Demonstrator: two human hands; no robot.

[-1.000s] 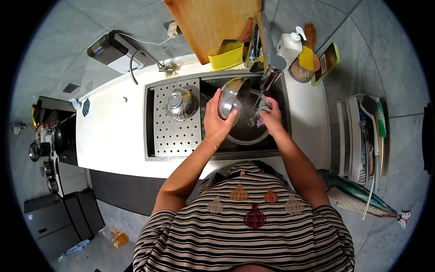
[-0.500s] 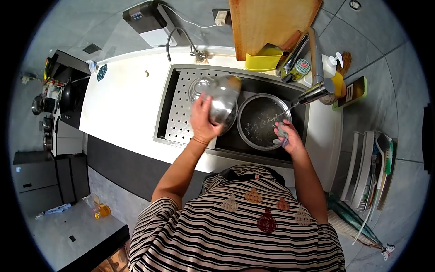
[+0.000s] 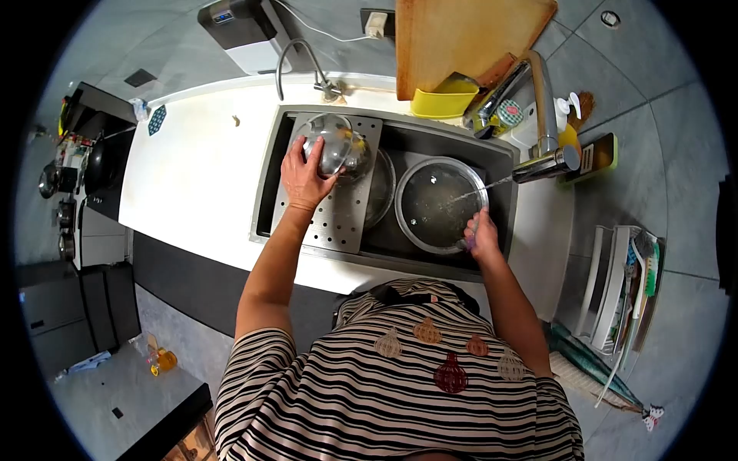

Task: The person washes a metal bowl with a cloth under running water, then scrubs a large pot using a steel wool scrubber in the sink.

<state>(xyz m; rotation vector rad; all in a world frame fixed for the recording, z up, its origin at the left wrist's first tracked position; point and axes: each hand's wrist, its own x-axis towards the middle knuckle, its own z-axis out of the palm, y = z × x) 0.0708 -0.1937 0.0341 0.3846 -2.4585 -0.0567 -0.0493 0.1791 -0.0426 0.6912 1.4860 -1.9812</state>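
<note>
My left hand [image 3: 307, 175] has its fingers spread on the side of a shiny metal bowl [image 3: 330, 142], which is over the perforated drain board [image 3: 334, 224] at the sink's left. My right hand [image 3: 482, 234] is closed at the right rim of a round metal basin [image 3: 405, 223] in the sink, with a bit of purplish-grey cloth showing at its fingers. Water runs from the faucet [image 3: 542, 165] into the basin. Another metal bowl [image 3: 382, 192] lies between the board and the basin, partly hidden under the board.
A small curved tap [image 3: 329, 91] stands behind the sink. At the back right are a yellow holder [image 3: 444, 100], a soap pump bottle [image 3: 530, 129] and a wooden cutting board [image 3: 461, 46]. The white counter [image 3: 200, 177] stretches to the left.
The metal bowl has moved left with my left hand, onto the drain board. My right hand has gone from above the basin's right side to its rim, its fingers now more closed.
</note>
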